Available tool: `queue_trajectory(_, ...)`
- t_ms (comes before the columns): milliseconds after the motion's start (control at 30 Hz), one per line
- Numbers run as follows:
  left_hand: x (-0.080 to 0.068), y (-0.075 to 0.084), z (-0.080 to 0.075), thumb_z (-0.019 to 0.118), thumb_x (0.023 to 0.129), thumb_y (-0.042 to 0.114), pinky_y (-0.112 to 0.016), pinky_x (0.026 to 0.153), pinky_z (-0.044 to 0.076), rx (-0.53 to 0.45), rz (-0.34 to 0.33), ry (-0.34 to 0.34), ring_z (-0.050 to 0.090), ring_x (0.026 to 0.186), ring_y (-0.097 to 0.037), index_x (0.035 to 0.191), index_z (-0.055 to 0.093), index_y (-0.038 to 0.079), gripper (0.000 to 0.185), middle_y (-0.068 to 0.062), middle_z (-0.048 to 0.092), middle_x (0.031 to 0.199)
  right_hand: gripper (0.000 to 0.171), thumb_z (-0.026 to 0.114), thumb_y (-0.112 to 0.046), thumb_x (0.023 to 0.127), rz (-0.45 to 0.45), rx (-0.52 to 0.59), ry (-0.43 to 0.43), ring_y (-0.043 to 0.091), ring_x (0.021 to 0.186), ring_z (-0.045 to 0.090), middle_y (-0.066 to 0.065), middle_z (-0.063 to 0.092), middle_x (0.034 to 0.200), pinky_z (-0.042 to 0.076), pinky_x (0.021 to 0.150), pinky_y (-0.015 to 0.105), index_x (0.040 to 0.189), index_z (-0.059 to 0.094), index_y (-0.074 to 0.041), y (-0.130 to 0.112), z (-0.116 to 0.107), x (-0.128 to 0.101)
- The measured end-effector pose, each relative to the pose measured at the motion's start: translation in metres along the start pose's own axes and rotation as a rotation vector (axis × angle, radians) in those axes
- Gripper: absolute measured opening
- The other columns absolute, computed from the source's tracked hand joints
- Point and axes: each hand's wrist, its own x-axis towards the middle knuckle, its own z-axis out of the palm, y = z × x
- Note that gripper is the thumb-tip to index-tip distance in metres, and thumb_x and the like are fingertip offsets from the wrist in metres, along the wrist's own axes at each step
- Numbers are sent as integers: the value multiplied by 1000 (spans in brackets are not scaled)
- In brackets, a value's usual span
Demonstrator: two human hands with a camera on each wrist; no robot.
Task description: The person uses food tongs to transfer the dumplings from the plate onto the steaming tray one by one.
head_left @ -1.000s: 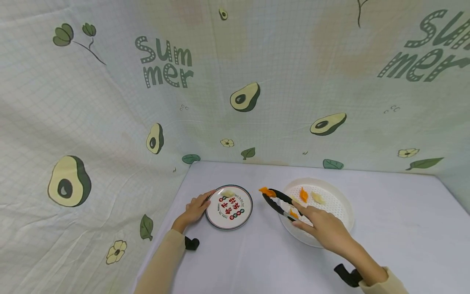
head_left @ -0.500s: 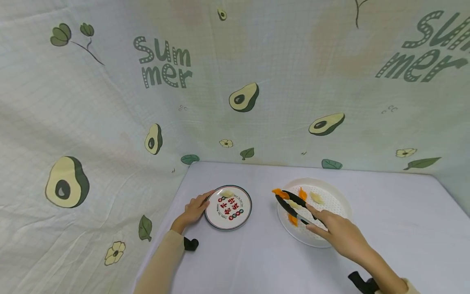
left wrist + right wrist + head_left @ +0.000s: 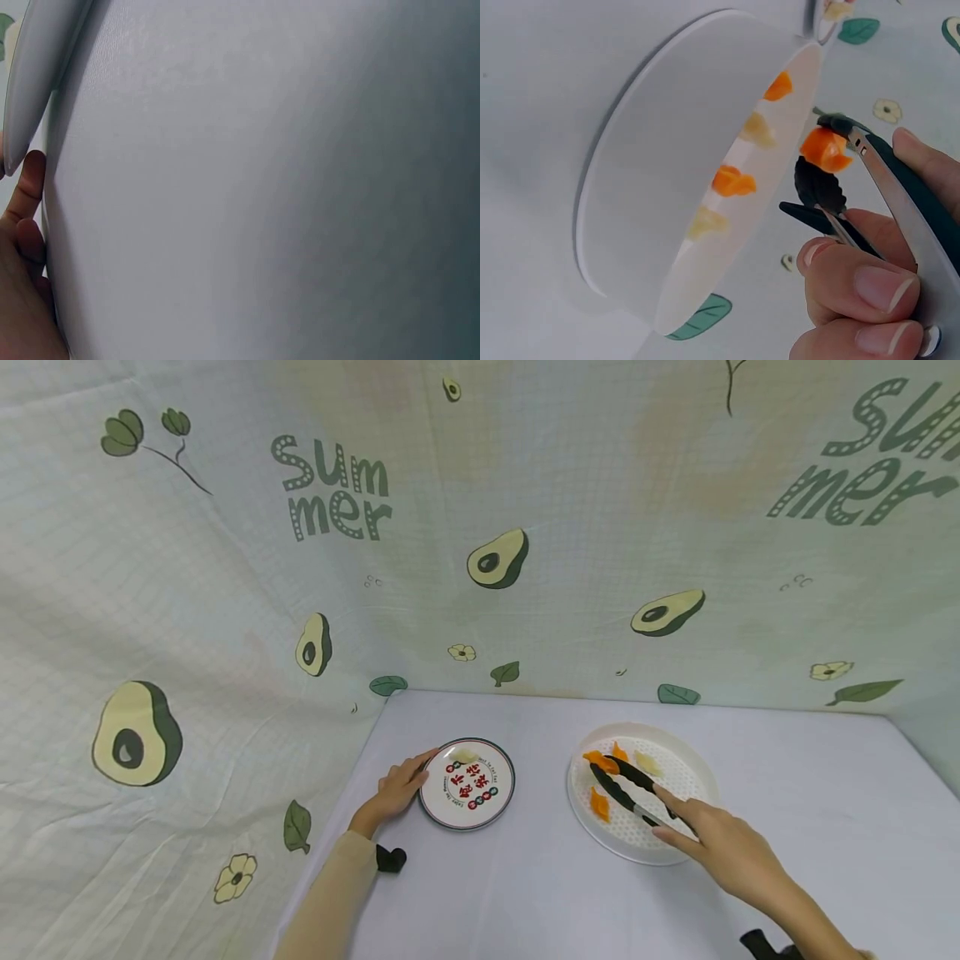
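Observation:
My right hand (image 3: 738, 852) holds a pair of tongs (image 3: 615, 789) with black tips and metal arms. An orange dumpling-shaped piece (image 3: 600, 763) is caught between the tips. In the right wrist view, that orange piece (image 3: 826, 150) hangs above the round white tray (image 3: 652, 150). More orange and cream pieces lie on the tray's perforated bottom (image 3: 645, 835). My left hand (image 3: 395, 791) rests at the left rim of a small plate (image 3: 487, 810) with red lettering, its fingers touching the edge. One cream piece (image 3: 467, 757) lies on that plate.
White cloth (image 3: 517, 885) covers the table, which meets a hanging curtain (image 3: 570, 468) printed with avocados at the back and left. A gap separates the small plate from the larger tray. Black straps (image 3: 391, 859) sit at the wrists.
My right hand has moved to the right and nearer, bringing the tongs and the orange piece from between the plates to over the tray. My left hand stays at the small plate.

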Motion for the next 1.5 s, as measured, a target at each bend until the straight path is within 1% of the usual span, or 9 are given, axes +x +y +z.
queue_trajectory(200, -1, 1, 0, 46, 107, 31, -58, 95, 23, -5, -3, -2, 40, 111, -28, 152, 42, 32, 46, -9, 48, 146, 67, 64, -49, 94, 17, -11, -3, 51, 106, 60, 29, 63, 122, 50, 72, 60, 142, 54, -4, 9, 0, -5)
queue_trajectory(533, 0, -1, 1, 45, 107, 33, -55, 94, 24, -1, 6, -2, 40, 109, -27, 153, 40, 33, 47, -7, 49, 145, 68, 62, -51, 95, 64, -11, -45, 52, 106, 60, 31, 61, 124, 50, 72, 60, 143, 52, -3, 19, -2, -10)
queue_trajectory(700, 1, -2, 0, 45, 107, 34, -56, 95, 23, -5, 7, -6, 40, 110, -26, 153, 40, 33, 47, -7, 48, 147, 68, 63, -50, 95, 65, -26, -51, 51, 103, 61, 32, 62, 122, 50, 70, 58, 142, 53, -2, 25, -1, -10)
queue_trajectory(833, 1, -2, 1, 45, 107, 34, -56, 95, 23, -2, 5, -10, 40, 110, -26, 153, 39, 34, 47, -6, 48, 147, 70, 62, -52, 95, 73, -44, -65, 54, 104, 59, 34, 60, 123, 50, 72, 60, 142, 53, -2, 29, -1, -10)
queue_trajectory(1100, 0, -2, -1, 45, 107, 33, -57, 96, 23, -15, 13, -9, 40, 110, -26, 153, 41, 34, 46, -6, 48, 147, 69, 62, -51, 95, 68, -55, -90, 54, 105, 58, 34, 59, 124, 50, 70, 59, 142, 53, -1, 36, -1, -9)
queue_trajectory(1167, 0, -2, -1, 45, 107, 33, -56, 95, 24, -12, 15, -7, 41, 111, -26, 152, 41, 34, 46, -6, 48, 147, 69, 62, -51, 95, 67, -55, -96, 54, 105, 59, 34, 59, 125, 50, 68, 57, 142, 53, -1, 38, -1, -8)
queue_trajectory(1300, 0, -2, -1, 46, 107, 33, -56, 95, 23, -12, 14, -5, 41, 111, -27, 152, 41, 33, 46, -6, 48, 147, 70, 63, -51, 94, 82, -48, -128, 49, 99, 62, 36, 58, 125, 49, 59, 48, 142, 53, -1, 39, 0, -4)
queue_trajectory(1400, 0, -2, -1, 46, 107, 33, -57, 96, 23, -13, 10, -6, 40, 113, -27, 152, 41, 33, 46, -6, 48, 147, 71, 63, -51, 94, 102, -42, -156, 47, 96, 63, 37, 56, 126, 46, 57, 43, 142, 52, 0, 40, 0, -2)
queue_trajectory(1500, 0, -1, -1, 45, 107, 33, -58, 97, 22, -10, 11, -7, 40, 114, -28, 153, 41, 32, 46, -6, 47, 148, 72, 63, -51, 94, 110, -42, -170, 47, 97, 63, 37, 56, 126, 46, 56, 44, 143, 52, 0, 40, 1, 0)
